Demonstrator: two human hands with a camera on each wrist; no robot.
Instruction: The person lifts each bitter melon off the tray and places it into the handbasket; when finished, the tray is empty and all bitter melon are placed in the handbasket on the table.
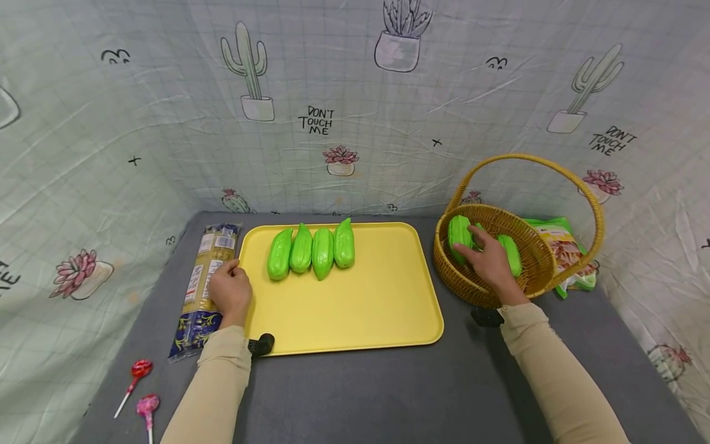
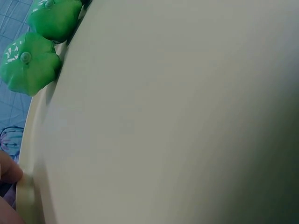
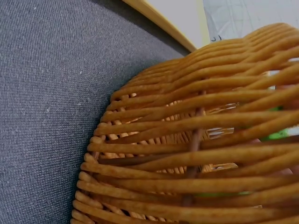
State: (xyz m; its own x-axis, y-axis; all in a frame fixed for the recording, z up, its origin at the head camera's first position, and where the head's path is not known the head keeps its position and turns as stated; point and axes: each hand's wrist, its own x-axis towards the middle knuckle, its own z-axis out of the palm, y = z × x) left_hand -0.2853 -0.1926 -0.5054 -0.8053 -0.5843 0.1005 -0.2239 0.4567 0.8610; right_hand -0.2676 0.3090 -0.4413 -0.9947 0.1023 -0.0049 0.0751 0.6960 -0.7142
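In the head view my right hand (image 1: 489,258) is inside the wicker basket (image 1: 460,285), its thumb and fingers around a glossy green ribbed gourd (image 1: 459,232) by the basket's left wall. Another green gourd (image 1: 510,254) lies in the basket to the right of that hand. The basket's weave fills most of the right wrist view and hides nearly all of the hand. My left hand (image 1: 230,290) grips the left rim of the yellow tray (image 1: 360,314) with curled fingers. Several green gourds (image 1: 301,248) stand in a row at the tray's back left.
A pack of noodles (image 1: 202,283) lies left of the tray, partly under the left hand. Two lollipops, one red (image 1: 141,369) and one pink (image 1: 147,404), are at the front left. Behind the basket lies a green food packet (image 1: 566,246). Patterned cloth (image 1: 355,86) hangs behind the table.
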